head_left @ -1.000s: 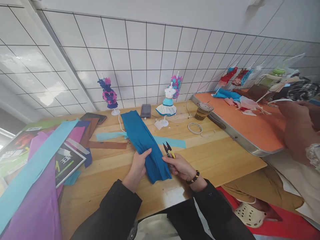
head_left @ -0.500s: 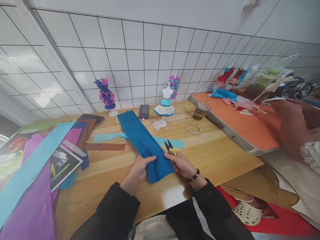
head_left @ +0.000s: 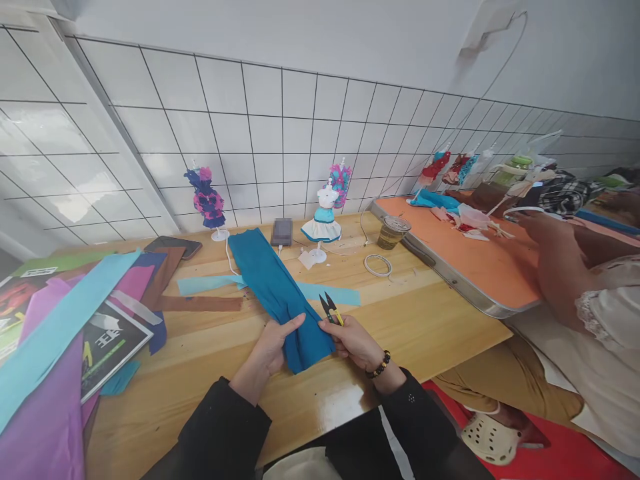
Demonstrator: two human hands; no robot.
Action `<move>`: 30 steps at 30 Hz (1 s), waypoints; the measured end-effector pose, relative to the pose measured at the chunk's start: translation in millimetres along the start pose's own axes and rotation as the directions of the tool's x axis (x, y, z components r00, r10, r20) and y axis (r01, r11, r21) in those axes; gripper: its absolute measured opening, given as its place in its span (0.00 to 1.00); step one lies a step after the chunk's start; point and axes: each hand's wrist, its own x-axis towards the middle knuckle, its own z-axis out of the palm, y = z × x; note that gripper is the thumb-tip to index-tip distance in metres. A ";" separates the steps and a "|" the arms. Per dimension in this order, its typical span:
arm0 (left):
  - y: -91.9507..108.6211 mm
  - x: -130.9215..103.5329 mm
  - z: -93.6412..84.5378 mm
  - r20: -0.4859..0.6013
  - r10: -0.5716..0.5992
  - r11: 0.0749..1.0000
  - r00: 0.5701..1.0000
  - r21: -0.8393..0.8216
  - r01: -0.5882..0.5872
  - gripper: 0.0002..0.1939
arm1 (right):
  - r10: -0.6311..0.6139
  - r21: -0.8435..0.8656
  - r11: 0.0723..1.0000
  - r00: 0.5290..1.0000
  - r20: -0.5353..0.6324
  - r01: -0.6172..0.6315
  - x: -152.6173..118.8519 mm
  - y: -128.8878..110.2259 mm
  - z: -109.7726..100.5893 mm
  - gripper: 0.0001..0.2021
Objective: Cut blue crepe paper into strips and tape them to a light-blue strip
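A long strip of dark blue crepe paper or cloth (head_left: 265, 273) lies slantwise over the wooden table, its near end raised between my hands. My left hand (head_left: 273, 343) pinches its left edge, thumb on top. My right hand (head_left: 353, 340), with a beaded bracelet at the wrist, pinches the right edge near the lower end. Small black thread snips (head_left: 330, 308) with a yellow part sit in the same right hand, blades pointing up and away. Under the blue strip runs a light blue strip (head_left: 333, 293), and a brown strip (head_left: 205, 304) lies to the left.
Coloured sheets (head_left: 55, 400) and a magazine (head_left: 113, 347) cover the left side. Small dressed forms (head_left: 323, 223), a power bank (head_left: 283, 231), a cup (head_left: 393, 232) and a tape ring (head_left: 378, 265) stand or lie behind. At right, a person (head_left: 565, 267) works at an orange table (head_left: 490, 267).
The view has shifted a little, so the table items appear lower and further left. Both hands still hold the blue strip, whose near end is folded slightly narrower.
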 end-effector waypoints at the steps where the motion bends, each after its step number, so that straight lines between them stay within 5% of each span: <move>1: 0.0 -0.6 -0.5 0.003 -0.010 1.000 1.000 0.016 0.010 0.21 | -0.008 -0.003 1.000 1.000 -0.004 0.008 -0.5 -0.1 0.4 0.22; 8: -2.9 1.6 -4.8 0.046 -0.041 0.999 0.998 0.028 0.039 0.21 | -0.034 -0.047 0.998 0.999 -0.023 0.033 -3.9 -1.6 3.6 0.20; 20: -7.0 4.8 -6.2 -0.085 0.048 0.999 0.995 0.019 -0.047 0.21 | -0.075 -0.082 0.995 0.987 -0.143 0.064 -41.7 12.3 -20.1 0.25; 30: -5.5 3.4 -2.8 -0.019 0.064 0.998 0.998 0.030 -0.064 0.26 | -0.038 -0.158 0.987 0.999 0.022 0.041 -71.7 22.9 -0.3 0.25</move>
